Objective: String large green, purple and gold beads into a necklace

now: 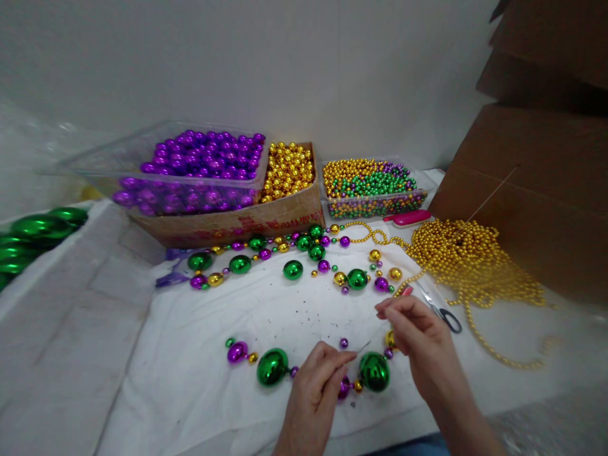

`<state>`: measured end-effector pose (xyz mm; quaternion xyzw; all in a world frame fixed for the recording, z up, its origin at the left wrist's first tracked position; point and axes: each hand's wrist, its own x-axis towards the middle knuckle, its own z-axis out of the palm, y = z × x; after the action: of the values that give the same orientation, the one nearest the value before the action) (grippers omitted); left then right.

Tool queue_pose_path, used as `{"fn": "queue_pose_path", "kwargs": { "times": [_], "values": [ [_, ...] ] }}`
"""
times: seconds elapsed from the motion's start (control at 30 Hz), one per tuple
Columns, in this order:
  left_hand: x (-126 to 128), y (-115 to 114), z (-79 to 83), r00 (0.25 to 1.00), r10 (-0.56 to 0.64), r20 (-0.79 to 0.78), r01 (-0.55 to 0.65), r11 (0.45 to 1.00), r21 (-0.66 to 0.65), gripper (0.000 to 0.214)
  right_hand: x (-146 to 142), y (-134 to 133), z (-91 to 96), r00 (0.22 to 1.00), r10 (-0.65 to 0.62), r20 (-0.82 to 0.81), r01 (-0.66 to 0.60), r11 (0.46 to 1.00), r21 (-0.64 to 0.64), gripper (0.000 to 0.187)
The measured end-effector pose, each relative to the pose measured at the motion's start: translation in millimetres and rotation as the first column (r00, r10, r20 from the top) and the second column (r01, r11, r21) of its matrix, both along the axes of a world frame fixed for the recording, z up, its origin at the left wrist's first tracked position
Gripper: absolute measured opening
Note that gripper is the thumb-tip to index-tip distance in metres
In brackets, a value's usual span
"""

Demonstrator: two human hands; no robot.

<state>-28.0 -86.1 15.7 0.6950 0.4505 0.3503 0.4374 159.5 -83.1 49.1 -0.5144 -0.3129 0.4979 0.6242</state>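
Observation:
My left hand is low in the middle of the head view, its fingers pinched on a thin needle-like wire that points up to the right. To the right, my right hand is raised with thumb and fingertips pressed together; anything between them is too small to name. Below and around both hands lies a strand of shiny beads, with large green balls, a purple ball and small gold ones. A loose small purple bead rests beyond my left fingertips.
Behind are a clear tub of purple balls, a cardboard box of gold balls and a tub of mixed beads. A bead strand, pink object, scissors and gold bead chain pile lie forward. Cardboard stands right.

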Motion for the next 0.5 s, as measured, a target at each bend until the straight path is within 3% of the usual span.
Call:
{"fn": "queue_pose_path", "kwargs": {
  "times": [0.1,0.17,0.33,0.5],
  "values": [
    [-21.6,18.9,19.3,0.991,0.112,-0.072,-0.103,0.988,0.112,0.024,34.2,1.4,16.0,0.96,0.003,-0.28,-0.002,1.0,0.002,0.024],
    [-39.5,38.3,33.8,0.97,0.213,-0.113,-0.187,0.961,0.204,0.023,56.4,2.5,15.4,0.935,-0.062,-0.349,0.065,0.998,-0.002,0.029],
    [-76.6,86.3,65.5,0.91,0.352,-0.218,-0.238,0.876,0.42,0.021,83.6,0.8,-23.6,0.969,-0.241,-0.059,0.235,0.967,-0.099,0.03],
    [-100.8,104.0,87.4,0.89,0.304,-0.339,-0.148,0.897,0.416,0.023,87.4,-18.4,-51.6,0.962,-0.206,0.178,0.232,0.962,-0.146,0.023]
  ]
}}
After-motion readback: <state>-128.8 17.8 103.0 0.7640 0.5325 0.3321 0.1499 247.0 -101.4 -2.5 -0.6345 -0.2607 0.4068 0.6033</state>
